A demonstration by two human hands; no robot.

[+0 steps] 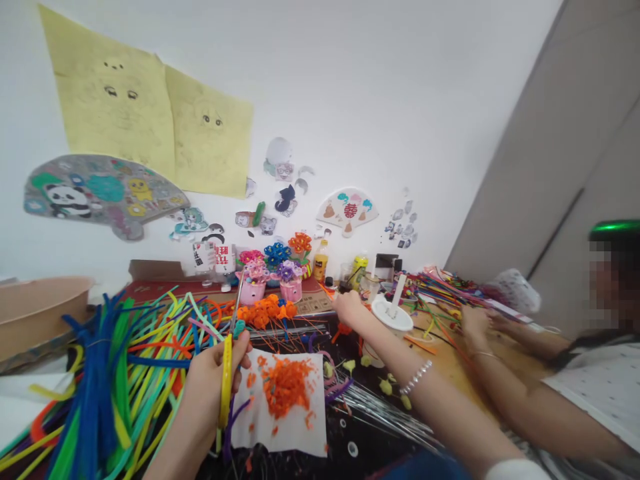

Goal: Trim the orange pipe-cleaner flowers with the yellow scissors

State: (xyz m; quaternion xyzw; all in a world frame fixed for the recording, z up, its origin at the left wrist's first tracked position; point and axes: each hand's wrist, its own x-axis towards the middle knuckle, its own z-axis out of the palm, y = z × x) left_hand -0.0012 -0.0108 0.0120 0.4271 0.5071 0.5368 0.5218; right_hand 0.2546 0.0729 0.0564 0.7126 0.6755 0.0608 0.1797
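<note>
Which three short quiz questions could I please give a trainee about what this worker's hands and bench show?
1. Open: What tool is in the person's left hand?
2. True or false: The orange scraps are piled in a pink pot.
3. Multiple choice: Which of the person's own hands is nearer the white stand? A) the left; B) the right; C) both are equally near.

Key:
1. Scissors.
2. False; they are piled on a white sheet.
3. B, the right hand.
</note>
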